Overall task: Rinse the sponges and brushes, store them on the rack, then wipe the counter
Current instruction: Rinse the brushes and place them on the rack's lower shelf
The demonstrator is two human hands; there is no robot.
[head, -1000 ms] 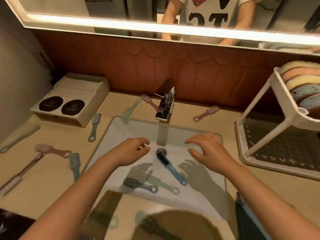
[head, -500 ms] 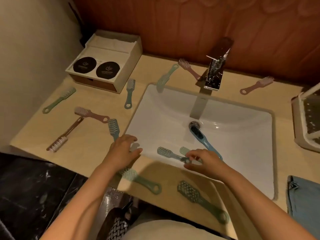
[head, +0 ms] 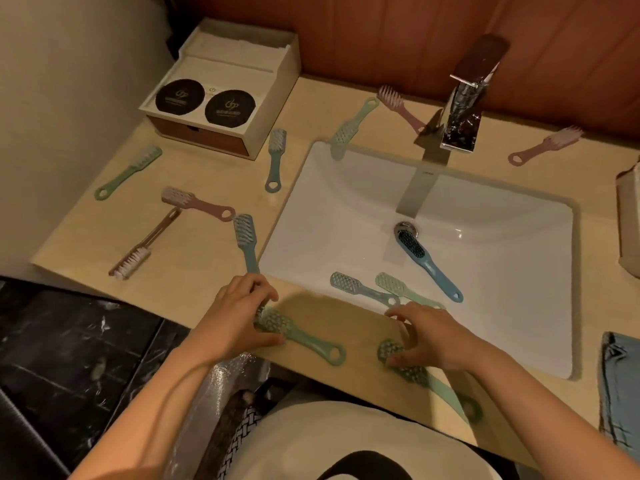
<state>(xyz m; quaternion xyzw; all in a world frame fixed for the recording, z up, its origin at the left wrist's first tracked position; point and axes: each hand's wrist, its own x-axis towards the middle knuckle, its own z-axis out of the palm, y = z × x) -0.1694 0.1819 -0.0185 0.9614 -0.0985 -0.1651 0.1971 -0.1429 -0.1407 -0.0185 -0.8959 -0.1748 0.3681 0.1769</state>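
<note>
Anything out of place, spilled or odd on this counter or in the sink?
Brushes lie scattered at all angles across the counter, and three more lie loose in the sink, the blue brush with its head at the drain. No spill or damage shows.

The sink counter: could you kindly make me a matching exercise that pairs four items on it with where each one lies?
Things:
1. dark blue brush
2. brown brush
3. white box
4. blue cloth

Places:
A. on the counter, left of the basin, near the front edge
B. front right, at the picture's edge
C. in the basin, head at the drain
D. back left corner of the counter

Pairs: 1-C, 2-A, 3-D, 4-B
</note>
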